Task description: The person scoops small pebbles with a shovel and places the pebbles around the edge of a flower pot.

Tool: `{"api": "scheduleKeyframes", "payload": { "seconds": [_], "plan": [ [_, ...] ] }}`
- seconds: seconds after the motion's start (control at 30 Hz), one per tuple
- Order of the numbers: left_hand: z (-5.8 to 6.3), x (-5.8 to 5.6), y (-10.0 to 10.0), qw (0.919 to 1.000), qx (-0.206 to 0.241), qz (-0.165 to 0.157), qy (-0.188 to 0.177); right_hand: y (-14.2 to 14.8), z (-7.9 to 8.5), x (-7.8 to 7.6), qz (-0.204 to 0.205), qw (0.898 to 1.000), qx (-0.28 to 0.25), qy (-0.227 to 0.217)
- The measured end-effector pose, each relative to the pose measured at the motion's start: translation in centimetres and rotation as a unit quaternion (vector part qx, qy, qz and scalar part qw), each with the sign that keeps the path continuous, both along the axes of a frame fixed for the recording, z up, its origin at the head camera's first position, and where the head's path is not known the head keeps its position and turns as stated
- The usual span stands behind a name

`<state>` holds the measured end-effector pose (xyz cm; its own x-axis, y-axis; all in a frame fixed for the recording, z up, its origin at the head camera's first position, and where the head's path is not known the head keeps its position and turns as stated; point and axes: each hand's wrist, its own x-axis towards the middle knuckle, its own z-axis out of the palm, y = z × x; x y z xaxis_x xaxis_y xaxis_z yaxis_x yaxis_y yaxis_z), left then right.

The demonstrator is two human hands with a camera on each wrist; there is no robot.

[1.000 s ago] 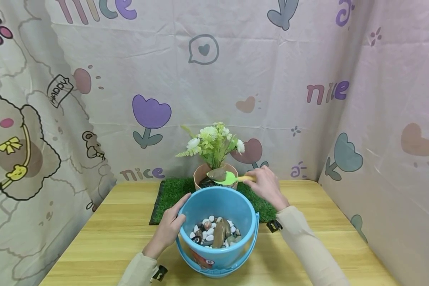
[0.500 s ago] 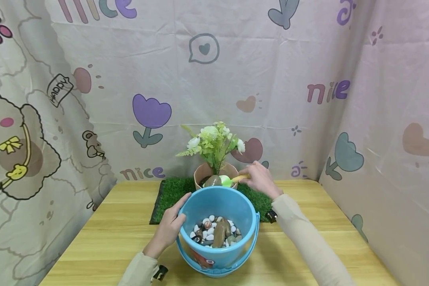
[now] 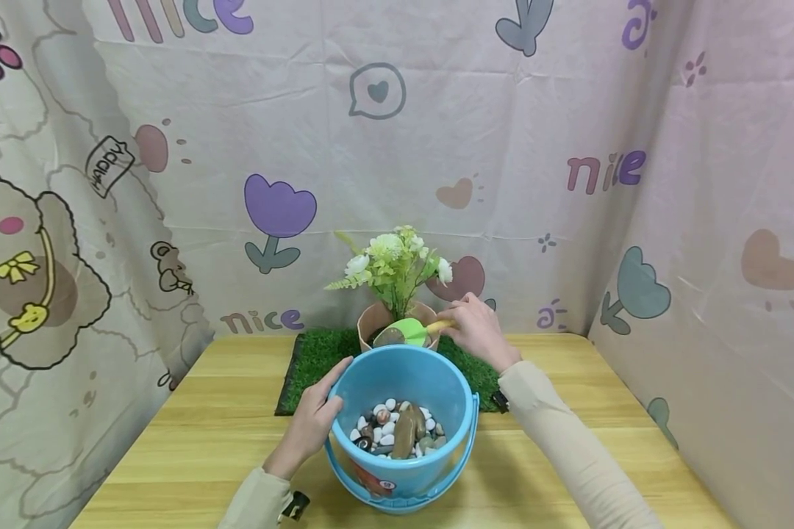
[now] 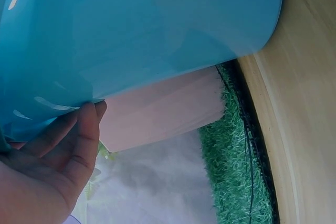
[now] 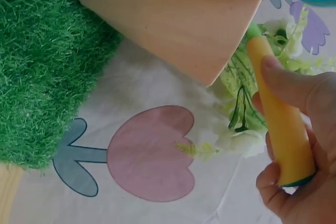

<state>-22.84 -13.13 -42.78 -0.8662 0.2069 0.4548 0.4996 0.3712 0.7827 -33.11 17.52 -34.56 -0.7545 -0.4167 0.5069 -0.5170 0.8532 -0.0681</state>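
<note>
My right hand [image 3: 479, 332] grips the yellow handle [image 5: 283, 124] of a small garden trowel with a green blade [image 3: 410, 328]. Its blade is tipped over the mouth of a pale pink flowerpot [image 3: 367, 320], which holds white flowers and green leaves [image 3: 397, 264]. A brown-grey stone [image 3: 389, 337] lies low at the blade's tip, inside the pot's rim and partly hidden by the bucket. With thumb and fingers, my left hand [image 3: 309, 422] holds the left rim of a blue bucket [image 3: 397, 367]. Inside the bucket are several white pebbles [image 3: 388, 427] and larger brown stones [image 3: 405, 433].
A green artificial grass mat [image 3: 317, 367] lies under the pot on the wooden table [image 3: 192, 433]. The bucket's handle [image 3: 466, 448] hangs down at its front and right. Printed cloth [image 3: 536, 184] encloses the back and sides.
My right hand has moved left and slightly down, tilting the trowel. The stone that lay on the blade has slid down into the pot's mouth. My left hand and the bucket stay put.
</note>
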Motion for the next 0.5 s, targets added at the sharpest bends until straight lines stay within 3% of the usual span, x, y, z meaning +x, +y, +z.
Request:
{"api": "scheduleKeyframes", "payload": {
  "seconds": [0.27,0.5],
  "plan": [
    [0.15,0.07,0.04,1.0000,-0.003,-0.005,-0.007,-0.47,0.50,0.31,-0.044,0.999,0.008,-0.022],
    [-0.01,-0.03,0.04,1.0000,-0.001,-0.001,-0.002,-0.10,0.89,0.62,-0.041,0.999,0.020,-0.021]
  ]
}}
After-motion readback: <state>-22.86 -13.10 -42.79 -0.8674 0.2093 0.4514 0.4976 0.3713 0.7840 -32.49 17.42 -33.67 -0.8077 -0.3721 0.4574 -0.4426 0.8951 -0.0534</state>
